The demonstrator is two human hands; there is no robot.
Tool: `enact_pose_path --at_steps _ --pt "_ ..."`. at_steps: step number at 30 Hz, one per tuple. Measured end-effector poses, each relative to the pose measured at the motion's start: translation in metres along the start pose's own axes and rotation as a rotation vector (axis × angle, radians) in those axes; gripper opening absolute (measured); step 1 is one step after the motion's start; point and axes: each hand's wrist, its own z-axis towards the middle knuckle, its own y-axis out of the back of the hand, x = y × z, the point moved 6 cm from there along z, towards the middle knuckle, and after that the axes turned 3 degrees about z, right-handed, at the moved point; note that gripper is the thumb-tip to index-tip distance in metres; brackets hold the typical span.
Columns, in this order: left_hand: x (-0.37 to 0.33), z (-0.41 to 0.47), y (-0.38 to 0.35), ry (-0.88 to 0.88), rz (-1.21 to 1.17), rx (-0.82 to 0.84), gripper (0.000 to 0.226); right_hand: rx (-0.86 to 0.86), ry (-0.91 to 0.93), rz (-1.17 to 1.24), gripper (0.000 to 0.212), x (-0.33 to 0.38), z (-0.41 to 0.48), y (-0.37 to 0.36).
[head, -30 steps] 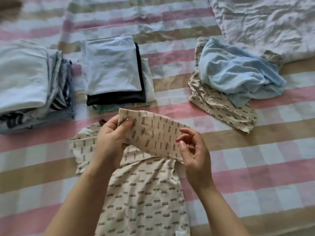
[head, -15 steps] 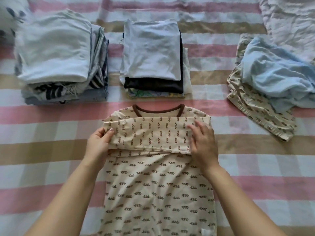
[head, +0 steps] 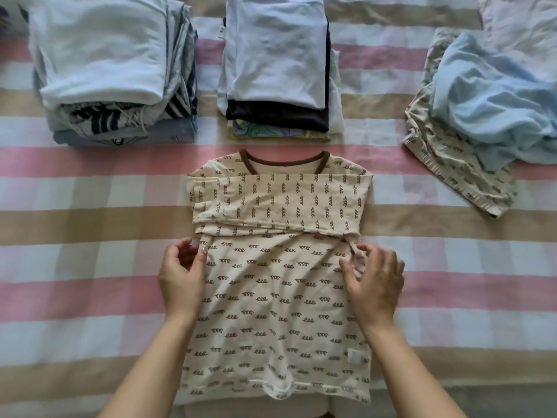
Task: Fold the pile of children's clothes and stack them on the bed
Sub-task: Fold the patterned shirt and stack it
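Your left hand [head: 184, 276] and right hand [head: 373, 282] now sit nearer, off folded sleeves [head: 277, 200]; curled fingers [head: 202, 251] pinch shirt [head: 271, 312] sides for folding.

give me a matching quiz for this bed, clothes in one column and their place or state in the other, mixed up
1 shirt
2 blue garment
3 black garment
4 left stack

a crumpled on the patterned shorts
b flat, sleeves folded across
c under the middle white top
d holds a striped piece

Pairs: 1-b, 2-a, 3-c, 4-d
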Motion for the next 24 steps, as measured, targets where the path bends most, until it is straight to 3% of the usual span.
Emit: enact_pose_path --at_steps 3,9,16,24 --pt "0.014 -0.018 0.006 0.029 0.046 0.013 0.003 0.065 -0.138 -0.073 0.038 -0.02 -0.03 -0.002" --pt "0.025 -0.016 0.007 0.092 0.042 0.004 0.022 0.075 -0.213 -0.092 0.025 -0.028 -0.033 -0.007" --pt "0.037 -0.014 0.006 0.217 -0.168 -0.007 0.025 -0.026 -0.403 0.117 0.017 -0.061 -0.031 0.006" --pt "0.044 -0.046 0.022 0.116 -0.008 0.086 0.009 0.01 -0.256 0.276 0.036 -0.059 -0.078 0.018"
